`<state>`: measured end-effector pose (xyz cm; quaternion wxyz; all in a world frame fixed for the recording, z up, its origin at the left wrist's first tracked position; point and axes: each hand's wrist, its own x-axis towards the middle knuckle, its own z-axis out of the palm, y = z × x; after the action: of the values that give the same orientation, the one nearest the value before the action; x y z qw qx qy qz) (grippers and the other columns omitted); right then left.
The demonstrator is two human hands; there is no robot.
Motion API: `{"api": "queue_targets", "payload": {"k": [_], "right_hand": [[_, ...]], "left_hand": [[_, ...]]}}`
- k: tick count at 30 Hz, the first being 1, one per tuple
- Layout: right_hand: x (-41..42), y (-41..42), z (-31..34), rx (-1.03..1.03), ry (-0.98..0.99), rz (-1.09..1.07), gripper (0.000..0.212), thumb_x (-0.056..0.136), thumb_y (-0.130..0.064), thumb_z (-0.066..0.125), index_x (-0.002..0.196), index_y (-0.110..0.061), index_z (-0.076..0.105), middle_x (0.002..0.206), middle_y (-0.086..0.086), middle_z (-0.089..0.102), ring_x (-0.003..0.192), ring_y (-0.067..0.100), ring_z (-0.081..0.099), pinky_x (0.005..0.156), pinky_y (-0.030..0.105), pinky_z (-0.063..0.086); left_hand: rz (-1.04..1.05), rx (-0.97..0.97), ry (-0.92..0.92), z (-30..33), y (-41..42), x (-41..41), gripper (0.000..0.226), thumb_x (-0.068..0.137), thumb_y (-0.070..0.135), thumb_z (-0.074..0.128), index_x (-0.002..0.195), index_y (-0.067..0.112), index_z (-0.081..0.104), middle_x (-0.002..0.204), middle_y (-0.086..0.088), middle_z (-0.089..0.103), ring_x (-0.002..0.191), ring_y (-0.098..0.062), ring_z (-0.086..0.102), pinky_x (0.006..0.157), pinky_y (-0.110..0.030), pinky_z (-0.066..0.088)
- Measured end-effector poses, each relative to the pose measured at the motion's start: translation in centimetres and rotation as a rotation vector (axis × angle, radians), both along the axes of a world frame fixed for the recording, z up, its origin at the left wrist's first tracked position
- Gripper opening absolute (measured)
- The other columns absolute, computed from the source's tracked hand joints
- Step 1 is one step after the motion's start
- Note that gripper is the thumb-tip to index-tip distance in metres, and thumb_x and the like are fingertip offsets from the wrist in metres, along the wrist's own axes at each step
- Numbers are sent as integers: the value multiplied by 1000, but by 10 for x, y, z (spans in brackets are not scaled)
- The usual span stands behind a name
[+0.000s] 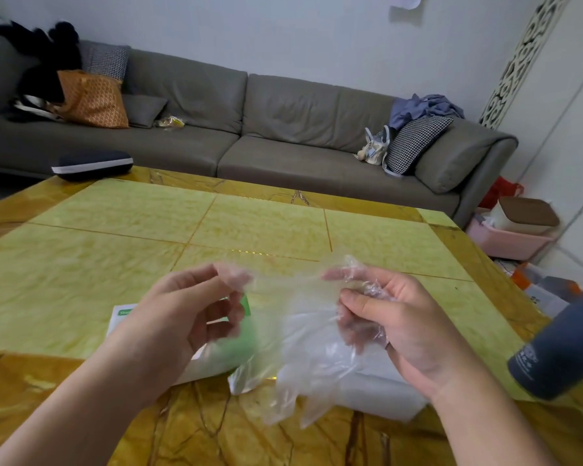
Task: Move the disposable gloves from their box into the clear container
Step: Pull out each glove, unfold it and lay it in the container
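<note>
Thin clear disposable gloves [303, 344] hang stretched between my two hands above the table. My left hand [186, 314] pinches one edge of the plastic between thumb and fingertips. My right hand [394, 317] grips a crumpled bunch of the same plastic in its curled fingers. Below the left hand lies the white and green glove box [122, 314], mostly hidden by my hand and the gloves. Under the hanging gloves sits the clear container [384, 395], seen only faintly through the plastic.
A dark grey cylinder [559, 351] stands at the table's right edge, close to my right wrist. The yellow-green marble table [249, 223] stretches ahead. A grey sofa [283, 129] with cushions and bags runs behind it. Boxes lie on the floor at right.
</note>
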<state>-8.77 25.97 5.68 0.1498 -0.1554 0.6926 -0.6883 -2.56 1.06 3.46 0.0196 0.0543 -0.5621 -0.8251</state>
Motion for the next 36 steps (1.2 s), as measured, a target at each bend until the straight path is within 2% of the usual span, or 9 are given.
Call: {"api": "queue_targets", "payload": {"k": [4,6,9,12,19,24,27,32,36], "right_hand": [[1,-4,-3,-22,-31,-33,30,98,5,60,104,-15,82,75,21,66,57,28,59,45,29,48],[2,-6,-4,-32,-42,-40,30,98,5,60,105,-14,82,74,21,66,56,28,59,44,29,48],[2,-7,-5,-28,-53,-46,29,98,5,60,104,-13,82,73,20,66,56,28,58,45,29,47],[2,-5,-6,-1,-47,-52,26,98,4,61,103,-13,81,73,19,67,58,28,59,47,31,49],[2,5,3,119,-72,98,18,91,-12,74,108,-8,79,93,25,76,77,39,74,62,36,57],[1,0,-7,40,-75,-58,8,94,0,70,99,3,76,81,26,73,58,31,69,45,30,52],[-1,-1,-11,-5,-83,-122,9,96,0,68,99,2,76,81,24,73,55,28,67,42,29,50],[-7,6,-10,-19,-86,-224,11,98,1,66,102,1,76,82,23,74,53,25,66,39,27,46],[-7,6,-12,-29,-88,-257,10,99,0,65,103,2,75,84,22,76,51,23,65,38,26,44]], "left_hand": [[-160,79,-58,-1,1,-1,76,81,67,65,109,-3,74,100,-19,68,85,-31,64,71,-41,54],[-187,20,-42,0,2,-1,88,76,78,66,115,-1,72,110,-23,71,94,-34,66,80,-44,52],[-27,-265,20,0,10,2,54,72,60,86,96,11,80,103,-15,77,95,-28,73,83,-36,57],[89,-354,48,1,15,3,24,85,31,76,87,8,79,92,-14,77,88,-24,73,85,-37,58],[151,-236,-5,4,21,4,24,88,22,73,90,-2,76,91,-22,74,81,-32,75,75,-43,64],[-51,-409,-53,9,25,8,23,88,31,74,101,13,78,95,-7,79,87,-25,77,67,-28,63],[-92,-480,-100,6,17,6,18,85,28,78,90,10,79,84,-6,78,73,-21,73,61,-24,56],[-90,-351,-73,1,-5,3,21,83,23,78,86,3,74,70,-11,59,66,-24,52,66,-30,52],[85,-30,-47,-3,0,-1,27,75,23,77,93,3,75,82,-12,63,70,-18,63,64,-25,60]]}}
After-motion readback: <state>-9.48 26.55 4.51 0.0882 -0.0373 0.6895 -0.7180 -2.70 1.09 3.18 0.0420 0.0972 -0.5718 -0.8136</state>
